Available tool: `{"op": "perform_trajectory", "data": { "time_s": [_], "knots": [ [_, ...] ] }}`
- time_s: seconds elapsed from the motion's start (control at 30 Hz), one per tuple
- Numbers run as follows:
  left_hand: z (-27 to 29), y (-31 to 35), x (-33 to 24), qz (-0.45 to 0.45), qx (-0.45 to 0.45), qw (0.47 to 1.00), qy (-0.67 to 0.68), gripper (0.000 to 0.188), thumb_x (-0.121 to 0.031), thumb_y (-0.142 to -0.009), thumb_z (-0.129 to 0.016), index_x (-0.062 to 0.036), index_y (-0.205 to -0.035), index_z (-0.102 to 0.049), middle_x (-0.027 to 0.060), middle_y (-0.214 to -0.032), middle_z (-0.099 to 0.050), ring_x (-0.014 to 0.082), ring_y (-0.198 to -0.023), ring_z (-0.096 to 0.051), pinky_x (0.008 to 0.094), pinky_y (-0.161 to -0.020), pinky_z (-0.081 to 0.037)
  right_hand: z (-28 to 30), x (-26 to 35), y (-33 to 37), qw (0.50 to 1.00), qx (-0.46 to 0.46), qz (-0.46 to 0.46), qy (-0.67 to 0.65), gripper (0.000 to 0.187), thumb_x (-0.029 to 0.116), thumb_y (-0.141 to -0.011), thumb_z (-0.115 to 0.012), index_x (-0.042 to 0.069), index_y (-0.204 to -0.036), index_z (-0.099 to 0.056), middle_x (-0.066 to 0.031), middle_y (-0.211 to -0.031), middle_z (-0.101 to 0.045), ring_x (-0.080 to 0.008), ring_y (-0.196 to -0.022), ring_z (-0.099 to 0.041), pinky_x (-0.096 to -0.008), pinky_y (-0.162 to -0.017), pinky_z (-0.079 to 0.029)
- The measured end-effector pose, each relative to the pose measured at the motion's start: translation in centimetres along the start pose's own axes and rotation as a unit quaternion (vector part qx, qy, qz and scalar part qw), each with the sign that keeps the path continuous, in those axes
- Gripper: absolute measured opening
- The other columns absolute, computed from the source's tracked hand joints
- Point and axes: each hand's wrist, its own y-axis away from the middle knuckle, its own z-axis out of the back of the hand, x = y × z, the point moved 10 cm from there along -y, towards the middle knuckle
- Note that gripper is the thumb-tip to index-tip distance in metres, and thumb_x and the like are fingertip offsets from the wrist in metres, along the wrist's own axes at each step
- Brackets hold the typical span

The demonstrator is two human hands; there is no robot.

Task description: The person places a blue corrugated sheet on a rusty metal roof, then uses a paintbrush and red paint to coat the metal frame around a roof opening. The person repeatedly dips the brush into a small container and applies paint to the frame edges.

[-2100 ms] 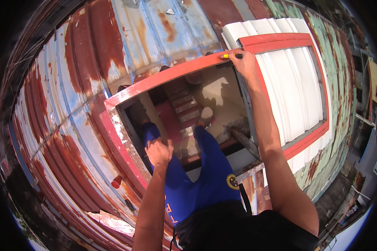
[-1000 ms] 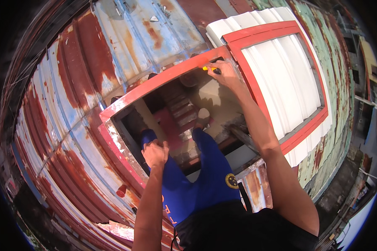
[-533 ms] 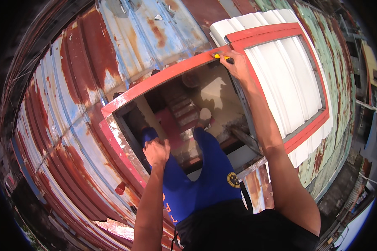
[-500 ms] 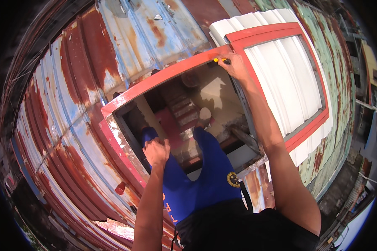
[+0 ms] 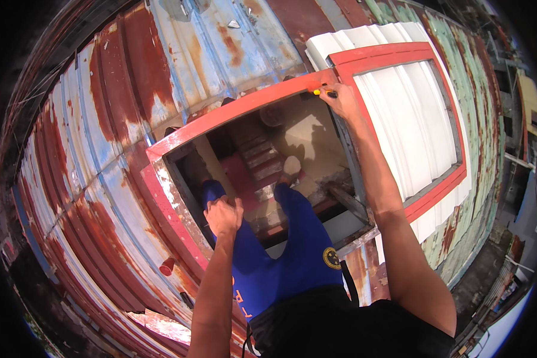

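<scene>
My right hand is closed around a small tool with a yellow-and-black handle. Its working end cannot be made out. It is held at the far right corner of a red-painted hatch frame, just under a brighter, wet-looking red patch. Over my left knee lies my left hand, fingers loosely spread and holding nothing. My legs, in blue trousers, reach down into the opening inside the frame.
Right of the opening lies a second red frame over white corrugated sheet. Rusty metal roofing surrounds me. A small red cup-like object stands on the roof at left. Steps and a wooden beam show below.
My right hand and the yellow-and-black tool have shifted slightly right and down in the picture, as the view itself moved a little. My left hand stays on the knee.
</scene>
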Motion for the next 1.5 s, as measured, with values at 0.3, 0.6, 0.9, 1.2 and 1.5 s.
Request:
{"op": "perform_trajectory", "data": {
  "time_s": [0.3,0.6,0.9,1.2,1.5],
  "knots": [
    [0.2,0.0,0.1,0.009,0.011,1.0,0.006,0.044,-0.047,-0.095,-0.065,-0.0082,-0.107,-0.082,0.017,-0.109,-0.078,0.0352,-0.118,-0.066,0.0509,-0.104,-0.05,1.3,-0.9,-0.1,0.999,0.002,-0.037,0.025,0.031,0.026,-0.095,-0.078,0.0,-0.111,-0.081,-0.0242,-0.102,-0.078,-0.0397,-0.096,-0.077,-0.042,-0.089,-0.059],
    [0.2,0.1,0.5,0.008,-0.01,1.0,0.009,0.043,-0.047,-0.095,-0.065,-0.0084,-0.105,-0.082,0.0172,-0.106,-0.078,0.0351,-0.116,-0.067,0.0507,-0.104,-0.05,3.2,-0.6,-0.8,0.998,-0.034,-0.046,0.021,0.031,0.028,-0.094,-0.078,0.002,-0.111,-0.082,-0.024,-0.104,-0.079,-0.0379,-0.096,-0.077,-0.0421,-0.088,-0.058],
    [0.3,0.7,0.9,0.02,-0.007,1.0,0.016,0.042,-0.045,-0.094,-0.066,-0.0069,-0.101,-0.082,0.0167,-0.105,-0.078,0.0352,-0.115,-0.067,0.0509,-0.103,-0.05,4.4,-1.9,-2.5,0.996,-0.072,-0.039,-0.034,0.031,0.032,-0.094,-0.078,0.005,-0.109,-0.084,-0.0266,-0.101,-0.078,-0.0422,-0.097,-0.076,-0.0451,-0.091,-0.058],
    [-0.1,0.9,1.3,0.021,-0.016,0.999,0.02,0.042,-0.045,-0.094,-0.067,-0.0067,-0.103,-0.082,0.0162,-0.105,-0.079,0.0353,-0.115,-0.067,0.0517,-0.104,-0.05,3.9,-5.3,-5.8,0.997,-0.004,-0.062,0.043,0.042,0.038,-0.094,-0.075,-0.002,-0.105,-0.081,-0.0284,-0.088,-0.075,-0.0415,-0.089,-0.078,-0.0489,-0.085,-0.058],
    [0.2,0.9,1.1,0.009,-0.075,0.997,0.018,0.036,-0.043,-0.091,-0.071,-0.0082,-0.09,-0.082,0.0141,-0.091,-0.079,0.0351,-0.107,-0.07,0.0497,-0.099,-0.052,3.9,-6.2,-7.4,0.996,0.007,-0.074,0.042,0.042,0.038,-0.092,-0.075,-0.001,-0.106,-0.081,-0.0268,-0.084,-0.076,-0.0414,-0.084,-0.077,-0.048,-0.084,-0.058]
  ]
}}
